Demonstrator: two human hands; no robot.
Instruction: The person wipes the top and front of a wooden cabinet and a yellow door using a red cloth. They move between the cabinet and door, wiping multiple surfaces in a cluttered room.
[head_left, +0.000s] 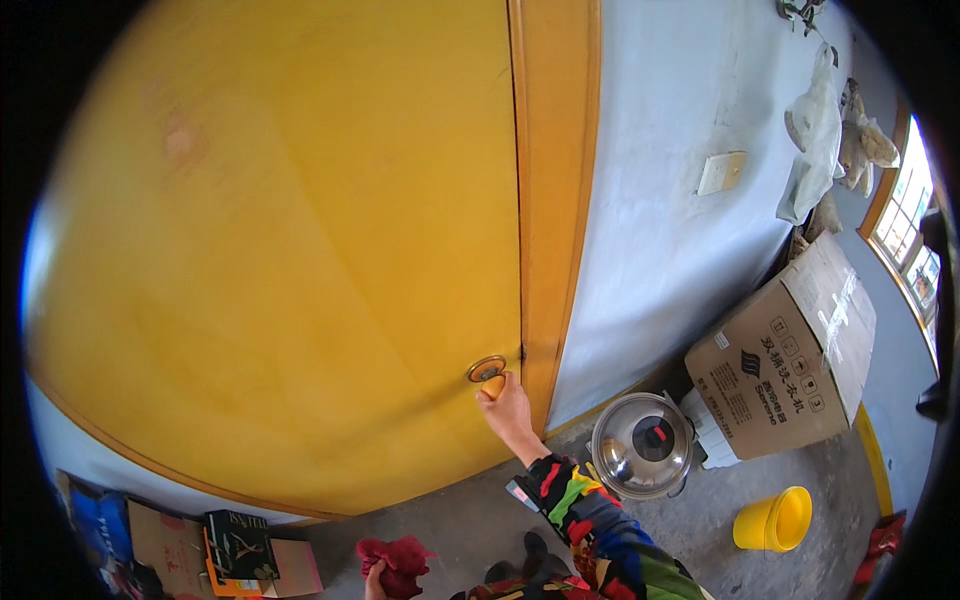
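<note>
My right hand (511, 409) grips a round door knob (493, 386) with a dark metal rose, near the right edge of a yellow door (337, 225). The door sits within its wooden frame (559, 150), a thin dark gap running between them. Low in the view, my left hand (376, 583) holds a bunched dark red cloth (397, 566). Only the fingers and part of that hand show at the bottom edge. A multicoloured sleeve covers my right arm.
Right of the door, a lidded metal pot (641, 446) stands on the concrete floor beside a large cardboard box (780, 367). A yellow bucket (772, 519) is nearer me. Plastic bags (814, 135) hang on the wall. More boxes (240, 551) lie at lower left.
</note>
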